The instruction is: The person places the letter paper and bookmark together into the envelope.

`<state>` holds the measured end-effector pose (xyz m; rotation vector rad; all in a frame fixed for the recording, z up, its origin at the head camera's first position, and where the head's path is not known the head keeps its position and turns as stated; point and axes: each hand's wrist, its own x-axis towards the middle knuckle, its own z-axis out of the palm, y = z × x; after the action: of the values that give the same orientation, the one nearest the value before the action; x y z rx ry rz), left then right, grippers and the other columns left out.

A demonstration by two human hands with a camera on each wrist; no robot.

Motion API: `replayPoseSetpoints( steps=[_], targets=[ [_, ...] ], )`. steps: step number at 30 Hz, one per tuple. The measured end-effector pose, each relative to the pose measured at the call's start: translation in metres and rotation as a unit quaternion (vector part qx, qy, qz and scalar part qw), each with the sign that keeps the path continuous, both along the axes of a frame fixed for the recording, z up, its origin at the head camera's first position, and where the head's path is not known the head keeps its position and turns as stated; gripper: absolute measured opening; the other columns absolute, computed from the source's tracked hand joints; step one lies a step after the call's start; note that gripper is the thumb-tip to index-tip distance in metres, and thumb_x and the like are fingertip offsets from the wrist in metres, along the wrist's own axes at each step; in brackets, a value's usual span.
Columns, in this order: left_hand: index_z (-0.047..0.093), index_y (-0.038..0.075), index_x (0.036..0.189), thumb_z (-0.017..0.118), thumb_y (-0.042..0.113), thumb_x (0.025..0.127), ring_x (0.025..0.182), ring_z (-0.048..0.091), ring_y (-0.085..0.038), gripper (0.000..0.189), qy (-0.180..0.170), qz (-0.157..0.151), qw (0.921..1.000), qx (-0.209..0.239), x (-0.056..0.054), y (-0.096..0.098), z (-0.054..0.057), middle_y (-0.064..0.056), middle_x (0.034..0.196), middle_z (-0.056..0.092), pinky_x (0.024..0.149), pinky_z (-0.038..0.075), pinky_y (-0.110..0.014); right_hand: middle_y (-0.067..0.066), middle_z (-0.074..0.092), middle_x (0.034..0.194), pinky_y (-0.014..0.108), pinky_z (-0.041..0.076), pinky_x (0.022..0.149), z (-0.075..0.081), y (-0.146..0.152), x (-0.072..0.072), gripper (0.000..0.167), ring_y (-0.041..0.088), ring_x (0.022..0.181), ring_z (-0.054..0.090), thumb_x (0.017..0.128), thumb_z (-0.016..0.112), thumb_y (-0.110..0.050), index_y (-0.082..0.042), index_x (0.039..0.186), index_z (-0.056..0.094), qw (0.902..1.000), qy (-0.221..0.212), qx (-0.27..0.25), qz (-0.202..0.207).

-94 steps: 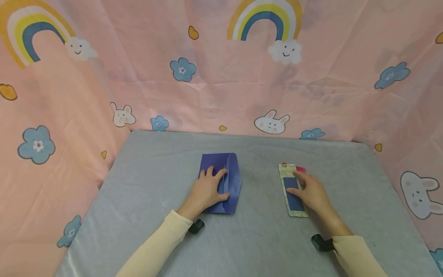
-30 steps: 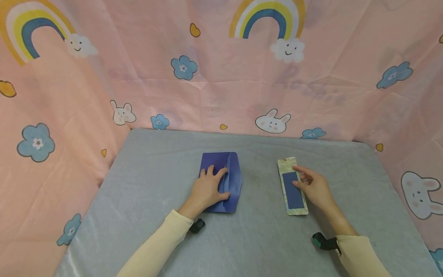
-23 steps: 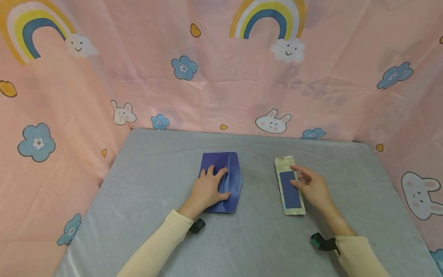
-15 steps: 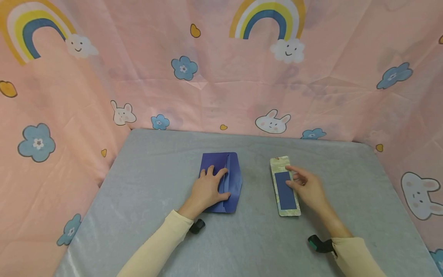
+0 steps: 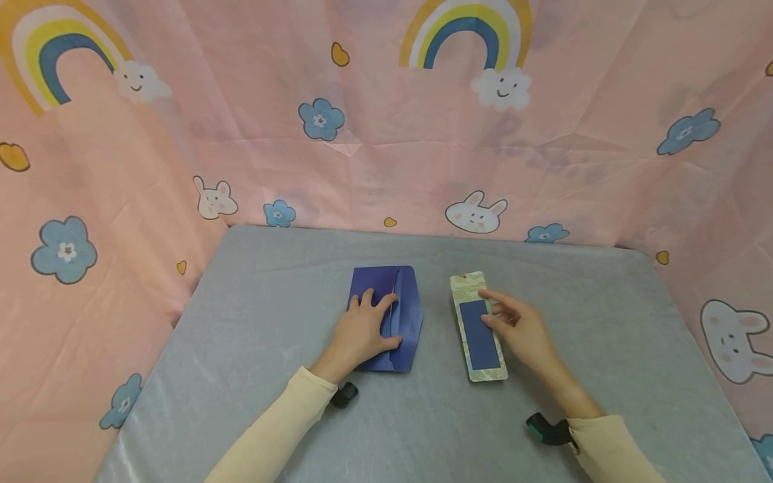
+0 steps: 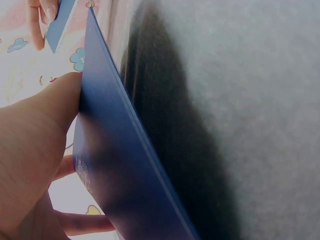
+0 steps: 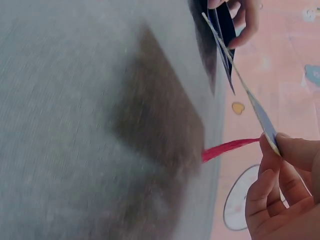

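Note:
At mid-table my left hand [image 5: 357,333] grips a blue-purple envelope [image 5: 409,315], its fingers spread across the face and the thumb near the slit beside the pointed flap. In the left wrist view the envelope [image 6: 107,130] casts a dark shadow on the cloth. Right of it, my right hand [image 5: 524,327] pinches the right edge of a long bookmark [image 5: 480,335], pale patterned with a dark blue panel. The right wrist view shows the bookmark [image 7: 262,117] edge-on between thumb and fingers, over the table and its own shadow. A pink-red tassel [image 7: 232,146] hangs from it.
A grey cloth [image 5: 253,308] covers the table. Behind it and along the sides hangs a pink curtain [image 5: 374,168] printed with rainbows, flowers and rabbits. Dark wrist cameras, one the right camera [image 5: 548,429], sit under both wrists.
My right hand has picked up the bookmark and carried it left, closer to the envelope; its tassel has gone from the head view. The left hand and envelope have stayed put.

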<state>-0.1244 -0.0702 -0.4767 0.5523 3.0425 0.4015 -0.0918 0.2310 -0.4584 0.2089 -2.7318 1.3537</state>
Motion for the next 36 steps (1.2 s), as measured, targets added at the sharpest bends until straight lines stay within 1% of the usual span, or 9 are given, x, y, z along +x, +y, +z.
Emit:
replayPoseSetpoints(
  steps=[9, 15, 19, 21, 25, 28, 31, 34, 36],
  targets=[
    [0.048, 0.031, 0.142, 0.077, 0.055, 0.075, 0.12, 0.056, -0.046, 0.078, 0.0, 0.001, 1.0, 0.002, 0.0, 0.0, 0.0, -0.024, 0.143, 0.05, 0.075, 0.058, -0.054, 0.011, 0.069, 0.1, 0.022, 0.049, 0.063, 0.005, -0.02, 0.0, 0.045, 0.004, 0.074, 0.059, 0.091, 0.07, -0.014, -0.018, 0.135, 0.062, 0.9994, 0.001, -0.022, 0.027],
    [0.047, 0.031, 0.143, 0.077, 0.056, 0.075, 0.119, 0.056, -0.046, 0.078, 0.003, 0.0, 1.0, 0.001, 0.001, 0.0, 0.0, -0.024, 0.143, 0.05, 0.076, 0.058, -0.053, 0.012, 0.068, 0.097, 0.022, 0.05, 0.062, 0.008, -0.035, 0.0, 0.044, 0.005, 0.071, 0.059, 0.09, 0.07, -0.008, -0.013, 0.133, 0.063, 0.996, 0.019, -0.06, 0.064],
    [0.047, 0.031, 0.144, 0.077, 0.056, 0.075, 0.122, 0.055, -0.049, 0.079, 0.003, -0.001, 1.0, 0.0, 0.0, 0.0, 0.0, -0.024, 0.144, 0.049, 0.076, 0.058, -0.054, 0.011, 0.069, 0.098, 0.022, 0.051, 0.064, 0.008, -0.043, 0.003, 0.043, 0.006, 0.073, 0.06, 0.09, 0.069, -0.008, -0.012, 0.133, 0.063, 0.993, 0.015, -0.079, 0.087],
    [0.047, 0.031, 0.144, 0.077, 0.056, 0.075, 0.123, 0.054, -0.05, 0.079, 0.002, 0.0, 1.0, 0.0, 0.0, 0.0, 0.0, -0.024, 0.144, 0.049, 0.076, 0.058, -0.055, 0.011, 0.069, 0.102, 0.022, 0.051, 0.066, 0.008, -0.046, 0.004, 0.043, 0.006, 0.076, 0.061, 0.091, 0.069, -0.008, -0.012, 0.133, 0.063, 0.9916, 0.014, -0.084, 0.097],
    [0.047, 0.031, 0.145, 0.076, 0.056, 0.075, 0.124, 0.054, -0.05, 0.08, -0.001, 0.0, 1.0, -0.004, 0.0, 0.001, 0.0, -0.024, 0.144, 0.049, 0.076, 0.058, -0.055, 0.01, 0.07, 0.109, 0.021, 0.052, 0.069, 0.009, -0.05, 0.006, 0.042, 0.006, 0.081, 0.061, 0.092, 0.068, -0.01, -0.014, 0.133, 0.063, 0.9907, 0.006, -0.084, 0.106],
    [0.046, 0.031, 0.145, 0.076, 0.057, 0.075, 0.124, 0.053, -0.05, 0.08, -0.002, 0.001, 1.0, -0.008, 0.0, 0.001, 0.0, -0.024, 0.145, 0.049, 0.077, 0.058, -0.055, 0.01, 0.07, 0.107, 0.021, 0.051, 0.069, 0.008, -0.052, 0.004, 0.041, 0.007, 0.081, 0.061, 0.093, 0.066, -0.012, -0.016, 0.134, 0.062, 0.9911, -0.008, -0.079, 0.106],
    [0.046, 0.031, 0.145, 0.076, 0.057, 0.075, 0.125, 0.053, -0.05, 0.081, -0.004, 0.002, 0.9999, -0.01, -0.001, 0.0, 0.0, -0.024, 0.145, 0.048, 0.079, 0.057, -0.056, 0.011, 0.07, 0.109, 0.021, 0.051, 0.07, 0.004, -0.055, 0.0, 0.039, 0.007, 0.085, 0.061, 0.095, 0.064, -0.012, -0.017, 0.134, 0.062, 0.9916, -0.023, -0.07, 0.106],
    [0.046, 0.031, 0.146, 0.076, 0.057, 0.075, 0.126, 0.052, -0.051, 0.081, -0.008, 0.004, 0.9999, -0.012, 0.0, 0.001, 0.0, -0.024, 0.146, 0.048, 0.08, 0.057, -0.056, 0.012, 0.069, 0.115, 0.021, 0.051, 0.073, -0.002, -0.057, -0.006, 0.038, 0.007, 0.091, 0.061, 0.096, 0.062, -0.012, -0.015, 0.134, 0.062, 0.9911, -0.04, -0.065, 0.11],
    [0.046, 0.031, 0.146, 0.076, 0.058, 0.075, 0.126, 0.052, -0.051, 0.081, -0.01, 0.004, 0.9999, -0.012, 0.0, 0.001, 0.0, -0.024, 0.146, 0.048, 0.08, 0.057, -0.056, 0.014, 0.069, 0.115, 0.021, 0.051, 0.074, -0.005, -0.059, -0.01, 0.037, 0.008, 0.091, 0.061, 0.097, 0.062, -0.012, -0.014, 0.134, 0.062, 0.9903, -0.052, -0.066, 0.111]
  ],
)
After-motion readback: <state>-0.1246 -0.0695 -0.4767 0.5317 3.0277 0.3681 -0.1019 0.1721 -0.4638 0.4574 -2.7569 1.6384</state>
